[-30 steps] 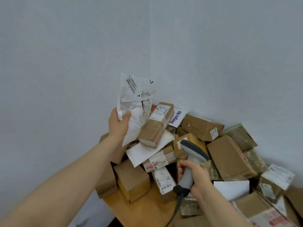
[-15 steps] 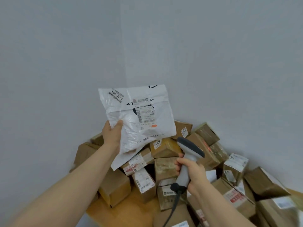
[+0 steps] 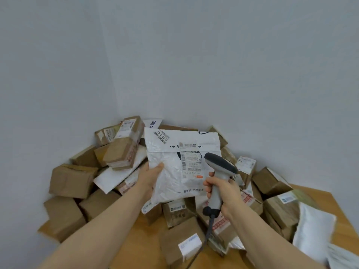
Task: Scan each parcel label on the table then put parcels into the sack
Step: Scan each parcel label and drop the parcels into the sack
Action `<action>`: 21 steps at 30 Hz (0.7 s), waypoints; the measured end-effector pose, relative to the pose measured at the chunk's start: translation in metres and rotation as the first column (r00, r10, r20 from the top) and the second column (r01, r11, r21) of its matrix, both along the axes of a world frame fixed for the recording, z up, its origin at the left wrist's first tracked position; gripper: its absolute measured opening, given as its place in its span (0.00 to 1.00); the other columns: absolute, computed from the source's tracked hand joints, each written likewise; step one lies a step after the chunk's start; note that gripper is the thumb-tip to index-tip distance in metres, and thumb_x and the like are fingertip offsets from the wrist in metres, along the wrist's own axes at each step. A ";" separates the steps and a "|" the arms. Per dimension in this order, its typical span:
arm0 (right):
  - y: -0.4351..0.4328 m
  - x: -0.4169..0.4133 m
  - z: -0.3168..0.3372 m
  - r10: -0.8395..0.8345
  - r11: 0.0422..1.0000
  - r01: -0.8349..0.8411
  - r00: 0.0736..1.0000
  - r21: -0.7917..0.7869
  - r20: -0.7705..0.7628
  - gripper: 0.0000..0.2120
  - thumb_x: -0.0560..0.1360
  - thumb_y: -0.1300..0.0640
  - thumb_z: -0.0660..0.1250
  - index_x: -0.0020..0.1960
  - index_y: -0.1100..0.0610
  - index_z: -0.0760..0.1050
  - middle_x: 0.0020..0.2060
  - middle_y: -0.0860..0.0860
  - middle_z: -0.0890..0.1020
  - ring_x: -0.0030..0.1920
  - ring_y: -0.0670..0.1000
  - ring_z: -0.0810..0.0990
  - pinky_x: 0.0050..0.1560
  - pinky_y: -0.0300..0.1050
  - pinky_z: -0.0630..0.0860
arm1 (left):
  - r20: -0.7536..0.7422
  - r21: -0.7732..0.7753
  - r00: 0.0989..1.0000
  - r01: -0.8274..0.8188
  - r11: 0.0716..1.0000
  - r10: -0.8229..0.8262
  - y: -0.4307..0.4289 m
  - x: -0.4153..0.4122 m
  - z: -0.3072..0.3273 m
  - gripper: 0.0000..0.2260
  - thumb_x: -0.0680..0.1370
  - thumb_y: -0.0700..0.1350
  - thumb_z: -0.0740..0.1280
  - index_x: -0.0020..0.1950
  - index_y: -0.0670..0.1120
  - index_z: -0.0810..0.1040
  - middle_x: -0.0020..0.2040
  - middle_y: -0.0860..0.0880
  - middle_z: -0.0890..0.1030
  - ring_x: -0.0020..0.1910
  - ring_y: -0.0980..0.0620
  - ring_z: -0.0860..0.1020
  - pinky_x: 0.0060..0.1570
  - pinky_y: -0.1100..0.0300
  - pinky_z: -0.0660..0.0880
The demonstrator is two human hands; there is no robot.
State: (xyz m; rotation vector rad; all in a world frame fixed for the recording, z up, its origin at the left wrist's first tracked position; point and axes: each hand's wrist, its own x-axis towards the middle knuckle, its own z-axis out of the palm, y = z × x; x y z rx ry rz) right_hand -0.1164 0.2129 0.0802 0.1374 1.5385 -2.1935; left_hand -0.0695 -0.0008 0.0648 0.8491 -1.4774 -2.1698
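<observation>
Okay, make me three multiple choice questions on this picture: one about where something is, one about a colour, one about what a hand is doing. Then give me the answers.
1. Where is the scanner?
A. Lying on the table
B. In the right hand, in front of the held bag
C. On top of a box

2. What colour is the held bag?
A. White
B. Brown
C. Black

3. What is the left hand doing?
A. Resting flat on the table
B. Gripping the bag's edge
C. Hanging empty

Answers:
1. B: the right hand wraps the scanner's handle, and its head sits by the label.
2. A: the crinkled plastic is white.
3. B: the left hand clasps the bag's left edge.
</observation>
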 end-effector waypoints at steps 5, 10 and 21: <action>0.019 -0.007 -0.033 -0.053 0.984 0.039 0.996 0.171 0.078 0.07 0.73 0.67 0.70 0.50 0.62 0.76 0.41 0.61 0.84 0.37 0.55 0.84 0.40 0.48 0.81 | 0.090 0.187 0.986 0.120 0.975 -0.138 0.043 -0.004 -0.058 0.14 0.77 0.40 0.68 0.63 0.41 0.75 0.58 0.40 0.81 0.56 0.39 0.80 0.58 0.39 0.74; 0.034 0.000 -0.066 -0.103 0.951 0.050 0.982 0.306 0.160 0.11 0.73 0.64 0.71 0.55 0.63 0.75 0.46 0.62 0.80 0.42 0.58 0.80 0.40 0.52 0.81 | 0.315 0.224 0.910 0.205 0.953 -0.270 0.068 0.005 -0.093 0.16 0.75 0.42 0.72 0.59 0.40 0.75 0.55 0.44 0.80 0.56 0.45 0.77 0.58 0.50 0.73; 0.034 0.013 -0.102 -0.128 0.951 0.050 0.962 0.305 0.241 0.13 0.73 0.65 0.71 0.51 0.54 0.71 0.46 0.60 0.79 0.42 0.57 0.79 0.34 0.50 0.78 | 0.617 -0.441 0.785 0.294 0.848 0.049 0.003 -0.022 -0.108 0.34 0.74 0.42 0.69 0.76 0.41 0.58 0.73 0.39 0.63 0.68 0.39 0.67 0.64 0.49 0.70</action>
